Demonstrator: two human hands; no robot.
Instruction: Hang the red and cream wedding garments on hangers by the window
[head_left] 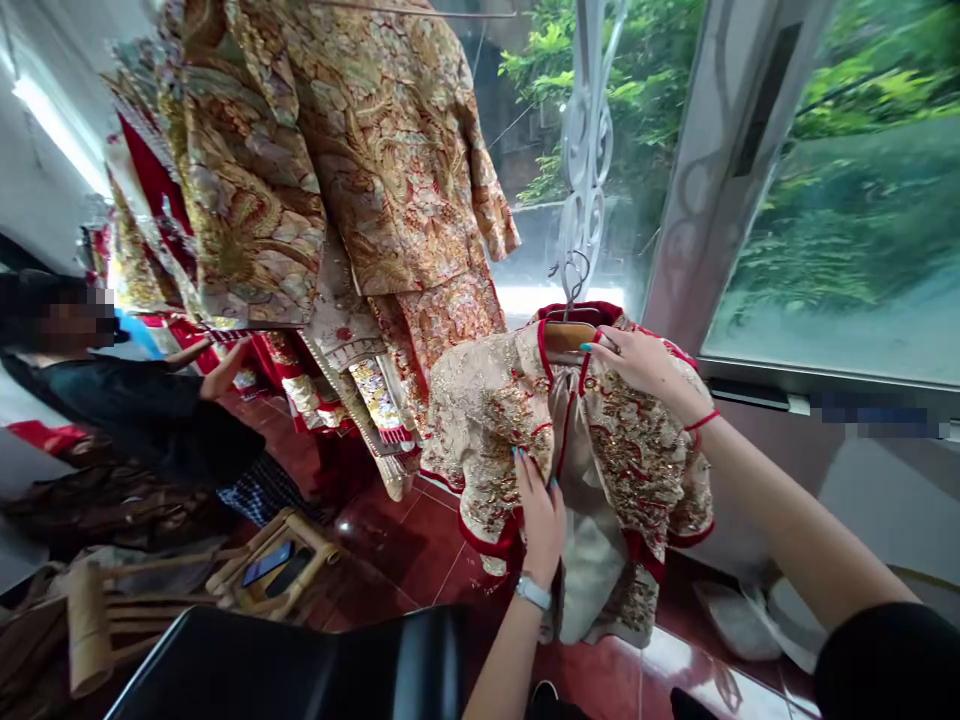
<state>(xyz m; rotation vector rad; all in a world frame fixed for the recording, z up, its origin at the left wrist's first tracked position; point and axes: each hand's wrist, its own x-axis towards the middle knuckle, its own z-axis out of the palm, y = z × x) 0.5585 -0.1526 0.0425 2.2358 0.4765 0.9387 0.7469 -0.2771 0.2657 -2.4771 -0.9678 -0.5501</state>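
A cream jacket (622, 440) with gold embroidery and red trim hangs in front of me on a wire-hooked hanger (566, 330), its front parted over a pale lining. My right hand (637, 368) is closed on the collar beside the hanger, fingertips at the red edge. Lower down, my left hand (541, 520) lies against the embroidered front panel near the opening. Its fingers are stretched upward and the thumb stands apart near the panel's edge. Another red-trimmed garment part shows behind the collar.
Gold patterned garments (405, 150) hang in a row at upper left. Another person (135, 420) reaches into clothes on the left. A bamboo stool (322, 555) holds two phones. A black glossy surface (300, 665) is close below; windows (847, 230) are at right.
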